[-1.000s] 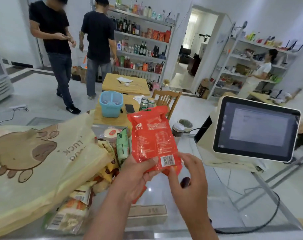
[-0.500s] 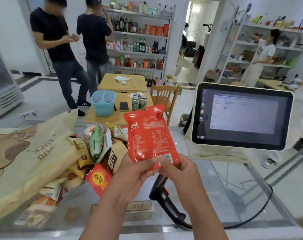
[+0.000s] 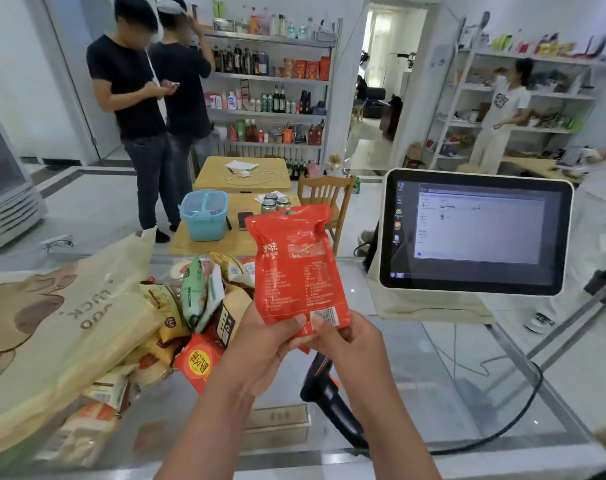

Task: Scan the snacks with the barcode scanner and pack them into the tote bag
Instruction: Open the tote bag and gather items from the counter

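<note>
The red snack packet [image 3: 296, 268] is being pinched upright at frame centre by the left hand [image 3: 260, 344] and right hand [image 3: 350, 344]. Its barcode [image 3: 325, 315] is being shown, likely for the barcode scanner [image 3: 325, 386] below.

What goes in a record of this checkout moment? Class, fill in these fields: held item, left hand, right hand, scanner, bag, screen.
held item: red snack packet, upright, barcode facing the camera
left hand: grips the packet's lower edge
right hand: pinches the packet beside the barcode
scanner: barcode scanner on the glass counter below the hands, head hidden
bag: tote bag at left, partly over loose snacks
screen: monitor at right, on
</note>
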`<state>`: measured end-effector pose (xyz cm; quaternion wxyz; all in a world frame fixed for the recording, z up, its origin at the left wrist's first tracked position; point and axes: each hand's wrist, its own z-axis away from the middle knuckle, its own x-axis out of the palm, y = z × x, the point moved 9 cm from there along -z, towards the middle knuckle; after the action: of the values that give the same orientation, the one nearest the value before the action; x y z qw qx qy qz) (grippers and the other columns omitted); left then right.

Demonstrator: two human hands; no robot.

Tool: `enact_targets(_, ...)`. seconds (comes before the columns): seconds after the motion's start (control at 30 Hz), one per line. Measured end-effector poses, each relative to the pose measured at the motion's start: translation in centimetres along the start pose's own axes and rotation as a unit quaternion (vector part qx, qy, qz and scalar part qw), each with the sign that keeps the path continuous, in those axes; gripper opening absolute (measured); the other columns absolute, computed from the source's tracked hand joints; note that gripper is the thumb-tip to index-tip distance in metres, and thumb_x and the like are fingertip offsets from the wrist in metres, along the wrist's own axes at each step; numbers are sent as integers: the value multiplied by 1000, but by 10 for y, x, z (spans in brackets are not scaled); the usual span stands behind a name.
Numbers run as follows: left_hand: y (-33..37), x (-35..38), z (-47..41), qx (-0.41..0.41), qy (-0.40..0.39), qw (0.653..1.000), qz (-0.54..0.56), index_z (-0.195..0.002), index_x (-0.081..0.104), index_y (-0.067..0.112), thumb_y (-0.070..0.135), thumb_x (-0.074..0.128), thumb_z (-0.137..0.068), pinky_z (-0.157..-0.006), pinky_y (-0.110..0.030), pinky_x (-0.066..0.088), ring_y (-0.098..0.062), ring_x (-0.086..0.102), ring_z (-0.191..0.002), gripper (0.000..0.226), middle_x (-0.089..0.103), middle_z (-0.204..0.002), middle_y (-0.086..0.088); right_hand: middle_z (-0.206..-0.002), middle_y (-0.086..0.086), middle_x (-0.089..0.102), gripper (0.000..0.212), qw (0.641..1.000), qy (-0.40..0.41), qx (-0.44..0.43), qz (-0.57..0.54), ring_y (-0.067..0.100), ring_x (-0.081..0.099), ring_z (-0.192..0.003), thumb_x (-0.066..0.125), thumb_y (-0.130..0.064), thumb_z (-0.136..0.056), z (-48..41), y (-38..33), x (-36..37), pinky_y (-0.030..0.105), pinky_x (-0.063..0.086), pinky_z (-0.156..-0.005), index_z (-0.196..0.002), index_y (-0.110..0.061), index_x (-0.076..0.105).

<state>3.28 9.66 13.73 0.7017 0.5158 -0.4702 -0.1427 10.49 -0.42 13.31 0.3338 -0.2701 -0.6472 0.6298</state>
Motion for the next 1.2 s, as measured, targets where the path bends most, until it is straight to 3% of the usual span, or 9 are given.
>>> enact_targets(0.27, -5, -15, -4, -39, -27, 995, 87, -114, 55, 3, -11, 63, -62, -76, -36, 60, -28, 72, -88, 54, 73, -94, -15, -88, 1, 75, 12, 1000, -5, -3, 25, 15, 72, -87, 62, -9, -92, 5, -9, 13, 20, 56, -74, -100, -14, 69)
enact_targets(0.4, -10, -26, -8, -48, -11, 992, 114, -110, 55, 3, -23, 51, -78, -68, -33, 61, -26, 73, -80, 41, 74, -87, -13, -90, -1, 76, 14, 1000, -12, 0, 0, 15, 72, -85, 61, -11, -92, 10, -10, 18, 18, 55, -73, -101, -17, 70)
enact_targets(0.47, -12, -38, -12, -50, 13, 993, 110, -106, 56, 4, -24, 48, -82, -71, -34, 61, -24, 73, -78, 38, 74, -84, -10, -92, 1, 75, 17, 998, 39, 12, 46, 14, 72, -84, 59, -10, -93, 8, 9, 2, 16, 55, -71, -100, -22, 69)
enact_targets(0.57, -16, -52, -15, -64, 37, 990, 121, -98, 57, 6, -23, 48, -83, -77, -38, 57, -23, 73, -76, 34, 74, -80, -8, -114, 0, 67, 24, 943, 105, 60, 310, 10, 63, -97, 61, -17, -90, 5, 53, -31, 10, 46, -72, -112, -27, 61)
enact_targets(0.63, -18, -55, -17, -73, 36, 989, 125, -99, 58, 6, -21, 51, -83, -76, -39, 59, -23, 73, -77, 33, 74, -81, -9, -133, 1, 55, 49, 896, 70, 111, 423, 14, 54, -114, 64, -26, -87, 5, 90, -39, 21, 44, -91, -134, -18, 50)
enact_targets(0.73, -21, -54, -19, -83, 33, 988, 124, -102, 58, 5, -18, 56, -81, -64, -32, 61, -24, 73, -78, 30, 74, -84, -10, -127, -1, 49, 55, 848, 13, 111, 518, 16, 48, -119, 68, -36, -83, 6, 125, -28, 25, 41, -96, -131, -19, 46)
enact_targets(0.87, -25, -52, -23, -82, 48, 988, 123, -104, 59, 6, -14, 61, -81, -58, -27, 58, -23, 73, -78, 31, 75, -86, -9, -126, -4, 47, 63, 818, 27, 76, 570, 15, 49, -116, 64, -35, -87, 3, 147, -16, 24, 41, -94, -141, -23, 33)
enact_targets(1.0, -30, -56, -29, -76, 66, 988, 118, -109, 58, 8, -12, 62, -81, -60, -28, 59, -22, 73, -81, 34, 74, -93, -10, -125, 1, 51, 59, 814, 67, 84, 570, 18, 50, -114, 59, -23, -90, -5, 159, -21, 28, 43, -96, -142, -17, 31)
enact_targets(1.2, -29, -66, -42, -49, 84, 993, 61, -107, 56, 16, -13, 59, -85, -71, -32, 61, -21, 71, -87, 36, 71, -98, -6, -84, -4, 60, 18, 886, 109, 111, 437, 13, 59, -79, 62, -19, -76, -1, 130, -32, 29, 51, -66, -90, -22, 52)
